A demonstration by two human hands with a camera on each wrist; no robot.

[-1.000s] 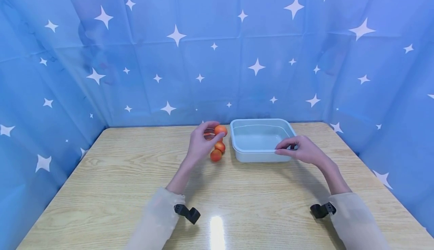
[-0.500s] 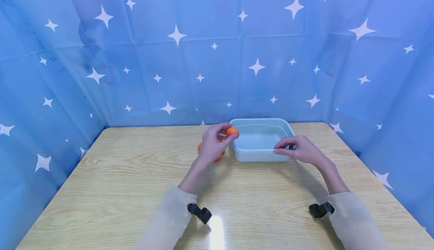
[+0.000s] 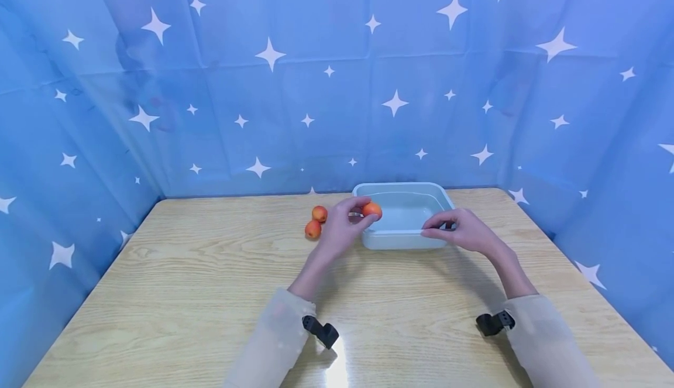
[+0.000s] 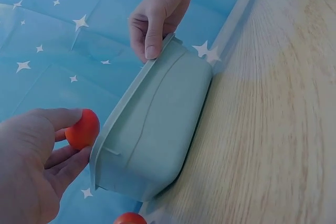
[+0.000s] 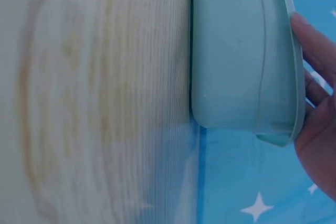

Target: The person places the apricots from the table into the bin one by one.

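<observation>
My left hand (image 3: 341, 229) pinches a small round orange-red fruit (image 3: 372, 210) between thumb and fingers, over the left end of a pale blue plastic box (image 3: 405, 241). In the left wrist view the held fruit (image 4: 82, 129) is right at the box's rim (image 4: 122, 107). At the box's front right corner, my right hand (image 3: 463, 230) grips the rim, its thumb and fingers on either side. Two more orange-red fruits (image 3: 313, 229) lie on the table just left of my left hand, which blocks the view of the spot behind it.
The box stands near the back edge of a wood-grain table (image 3: 210, 294). Behind and at both sides hangs a blue curtain (image 3: 316, 95) with white stars. Each sleeve carries a black wrist camera (image 3: 321, 332).
My left hand has carried the fruit rightward from above the other fruits to the box's left end, uncovering two fruits on the table. My right hand keeps its hold on the rim.
</observation>
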